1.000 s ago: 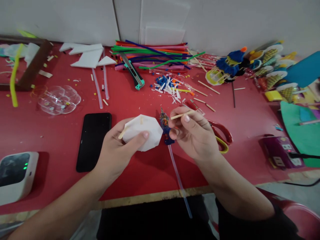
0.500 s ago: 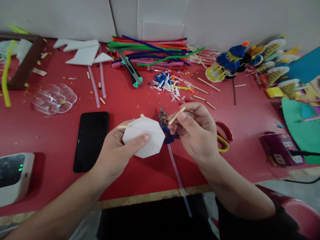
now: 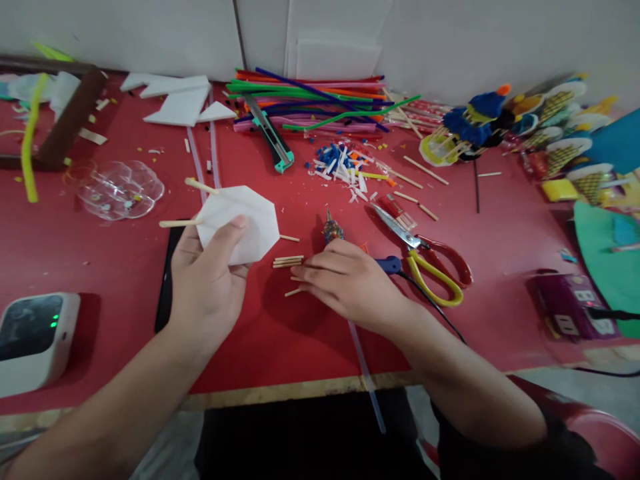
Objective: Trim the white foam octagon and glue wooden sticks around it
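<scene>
My left hand (image 3: 213, 267) is closed on a white octagonal piece (image 3: 253, 217), thumb flat on its face. Two wooden sticks (image 3: 181, 223) jut from the piece's left side, and a thin stick end shows past its right edge. My right hand (image 3: 350, 277) is down at the table, its fingers bunched over short wooden sticks (image 3: 289, 260). Stick ends poke out from beneath the fingertips; the thumb is hidden. Under and beside this hand lies a glue gun with a blue body (image 3: 389, 265), its nozzle end (image 3: 332, 228) crusted, and a clear glue stick (image 3: 367, 377) trailing toward me.
Scissors (image 3: 413, 241) lie open right of my right hand. A black phone (image 3: 164, 293) is partly under my left hand. Farther back are a box cutter (image 3: 273, 140), coloured pipe cleaners (image 3: 320, 100), scraps (image 3: 343, 170) and a clear dish (image 3: 123, 190). A white device (image 3: 37, 340) stands at left.
My left hand has moved left with the white piece. My right hand, which pinched a short wooden stick in the air, has come down left onto the sticks, uncovering the scissors.
</scene>
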A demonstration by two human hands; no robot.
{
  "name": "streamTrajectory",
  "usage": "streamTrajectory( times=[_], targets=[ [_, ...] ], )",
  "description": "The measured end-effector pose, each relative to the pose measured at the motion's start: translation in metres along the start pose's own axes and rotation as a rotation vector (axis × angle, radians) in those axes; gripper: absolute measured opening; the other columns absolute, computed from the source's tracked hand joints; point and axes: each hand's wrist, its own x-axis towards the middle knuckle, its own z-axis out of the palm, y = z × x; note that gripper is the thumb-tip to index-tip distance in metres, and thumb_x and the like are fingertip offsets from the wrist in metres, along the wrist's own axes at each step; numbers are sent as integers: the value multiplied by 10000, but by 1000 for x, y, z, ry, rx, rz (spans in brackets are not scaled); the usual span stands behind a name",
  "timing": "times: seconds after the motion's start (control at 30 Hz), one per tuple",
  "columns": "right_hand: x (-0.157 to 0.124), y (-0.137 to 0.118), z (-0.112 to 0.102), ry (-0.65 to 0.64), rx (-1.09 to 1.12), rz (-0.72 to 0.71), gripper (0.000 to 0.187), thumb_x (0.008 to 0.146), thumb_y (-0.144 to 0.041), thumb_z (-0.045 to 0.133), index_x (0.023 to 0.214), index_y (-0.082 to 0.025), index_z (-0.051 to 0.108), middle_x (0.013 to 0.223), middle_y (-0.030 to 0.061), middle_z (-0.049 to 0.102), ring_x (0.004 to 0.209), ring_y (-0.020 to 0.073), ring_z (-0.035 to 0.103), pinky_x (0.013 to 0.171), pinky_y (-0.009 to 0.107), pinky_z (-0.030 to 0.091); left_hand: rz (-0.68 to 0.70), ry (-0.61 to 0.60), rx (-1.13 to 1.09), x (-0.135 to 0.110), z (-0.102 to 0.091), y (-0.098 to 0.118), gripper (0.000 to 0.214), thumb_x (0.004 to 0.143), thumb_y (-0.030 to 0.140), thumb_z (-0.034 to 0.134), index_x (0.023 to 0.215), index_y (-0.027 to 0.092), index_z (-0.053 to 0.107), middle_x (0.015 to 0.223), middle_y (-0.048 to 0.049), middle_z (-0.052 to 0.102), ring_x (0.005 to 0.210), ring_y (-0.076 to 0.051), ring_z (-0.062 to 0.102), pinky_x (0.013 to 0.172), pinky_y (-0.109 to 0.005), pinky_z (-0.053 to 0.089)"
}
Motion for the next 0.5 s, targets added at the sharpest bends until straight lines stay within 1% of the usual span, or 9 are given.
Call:
streamTrajectory(
  times=[0.07,0.1,0.17,0.2,0.27,0.3,0.33,0.4,0.5],
  targets=[
    [-3,4,-14,26,-37,92,258,1002,-168,479,1076,-178,726,1014,103,746,892,229,618,857,393,510,-5,-10,-48,0,2,-3,210,697,208,828,854,236,691,1009,-28,778,1053,-254,706,791,-360,636],
    [-7,6,-23,16,-72,168,269,962,-129,492,1121,-173,704,1067,113,728,956,251,624,906,426,509,-7,-17,-62,0,2,-4,236,687,205,835,870,222,688,998,-39,775,1038,-252,710,797,-367,638],
    [-18,10,-36,-42,-162,304,387,845,-92,512,1205,-146,641,1164,147,676,1126,327,594,1013,533,476,-1,-28,-68,0,3,-6,264,671,210,846,881,208,685,988,-47,767,1030,-248,716,812,-363,636],
    [-25,11,-41,-90,-188,341,451,798,-94,519,1237,-137,613,1185,160,654,1172,353,580,1027,564,471,0,-33,-66,0,3,-7,271,663,220,852,876,206,686,981,-48,764,1021,-249,720,808,-358,635],
    [-36,11,-42,-184,-220,372,541,750,-87,512,1285,-144,573,1230,164,617,1182,359,586,1013,558,496,-17,-50,-53,0,2,-8,287,637,244,870,858,211,690,957,-48,763,982,-257,730,777,-353,636],
    [-41,10,-39,-199,-235,387,558,748,-78,504,1297,-154,564,1243,161,603,1168,349,597,998,540,511,-36,-63,-41,0,2,-8,296,628,255,878,855,216,692,948,-49,763,959,-262,734,758,-355,637],
    [-44,10,-35,-191,-249,408,559,752,-70,496,1299,-164,564,1250,158,593,1155,339,607,984,524,524,-53,-74,-27,-1,2,-9,308,621,266,885,858,222,695,944,-48,763,933,-265,737,742,-360,638],
    [-45,11,-27,-119,-278,463,520,763,-70,494,1263,-177,589,1222,158,594,1135,339,618,958,518,535,-69,-95,3,-2,1,-10,333,620,286,894,886,230,703,945,-45,763,894,-257,738,732,-368,640],
    [-41,16,-19,5,-270,501,412,755,-112,539,1145,-208,631,1084,128,659,1021,338,654,918,552,527,-34,-107,44,-5,-1,-12,343,639,304,893,924,226,718,936,-39,760,858,-221,728,728,-336,636]
  ],
)
